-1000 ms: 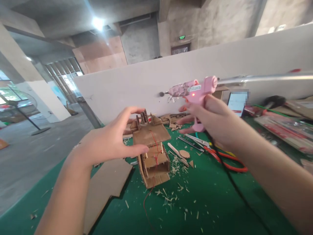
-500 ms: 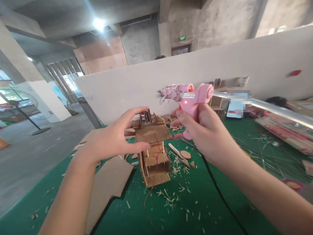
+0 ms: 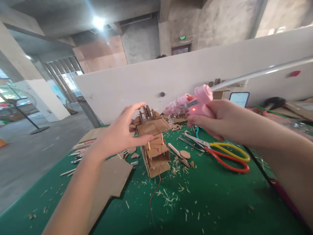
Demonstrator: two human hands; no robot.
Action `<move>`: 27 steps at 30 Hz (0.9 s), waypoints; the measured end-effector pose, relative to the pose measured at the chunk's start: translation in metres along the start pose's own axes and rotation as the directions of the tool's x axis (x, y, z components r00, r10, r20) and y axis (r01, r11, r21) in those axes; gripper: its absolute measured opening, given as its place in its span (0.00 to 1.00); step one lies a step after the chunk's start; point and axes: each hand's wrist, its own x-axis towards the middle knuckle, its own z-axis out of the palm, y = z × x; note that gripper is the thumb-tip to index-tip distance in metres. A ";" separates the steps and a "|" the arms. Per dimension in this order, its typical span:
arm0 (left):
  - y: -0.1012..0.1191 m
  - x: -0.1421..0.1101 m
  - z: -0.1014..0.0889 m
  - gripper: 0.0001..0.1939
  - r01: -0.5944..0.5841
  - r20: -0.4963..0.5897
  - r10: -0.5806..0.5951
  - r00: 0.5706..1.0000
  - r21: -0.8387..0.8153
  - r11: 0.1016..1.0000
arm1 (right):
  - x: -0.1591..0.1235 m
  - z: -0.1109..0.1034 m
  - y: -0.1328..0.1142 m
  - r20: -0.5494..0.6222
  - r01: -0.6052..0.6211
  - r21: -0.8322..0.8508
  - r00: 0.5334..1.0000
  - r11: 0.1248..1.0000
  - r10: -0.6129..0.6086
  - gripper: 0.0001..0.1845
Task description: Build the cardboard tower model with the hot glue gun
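A cardboard model (image 3: 156,155) with a flat roof, small wooden posts and a red wire stands on the green table. My left hand (image 3: 124,130) grips it from the left, thumb on the roof's near edge and fingers behind the upright pieces at its top. In my right hand (image 3: 212,117) is a pink glue gun (image 3: 201,96), its small light glowing orange. A long clear glue stick (image 3: 259,75) sticks out of its back. The gun's front end points down and left, just beyond the model's right side; its tip is hard to make out.
Scissors (image 3: 227,153) with red and yellow handles lie right of the model. A cut cardboard sheet (image 3: 110,182) is at left. Wood shavings (image 3: 176,168) and scraps litter the green table (image 3: 195,202). A phone (image 3: 239,99) stands before a white partition (image 3: 117,88).
My right hand has moved right and tilted the glue gun's nose downward, uncovering the scissors. The model has shifted slightly, with my left hand still on it.
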 end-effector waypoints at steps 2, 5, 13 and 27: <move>0.000 0.000 0.000 0.42 0.008 0.009 -0.008 1.000 -0.011 1.000 | 0.000 0.004 -0.002 0.095 0.026 -0.136 0.995 0.990 -0.013 0.29; -0.001 0.000 -0.001 0.40 -0.015 0.018 0.015 1.000 -0.010 1.000 | 0.000 0.008 -0.003 0.121 0.042 -0.160 0.992 0.986 -0.023 0.29; 0.012 -0.004 0.000 0.42 -0.063 0.026 0.062 0.998 0.032 0.998 | -0.001 -0.004 0.004 0.151 0.180 -0.289 0.979 0.940 -0.141 0.30; 0.022 -0.006 0.002 0.41 -0.092 0.021 0.091 0.996 0.068 0.993 | -0.008 -0.011 -0.001 0.227 0.260 -0.352 0.956 0.899 -0.187 0.30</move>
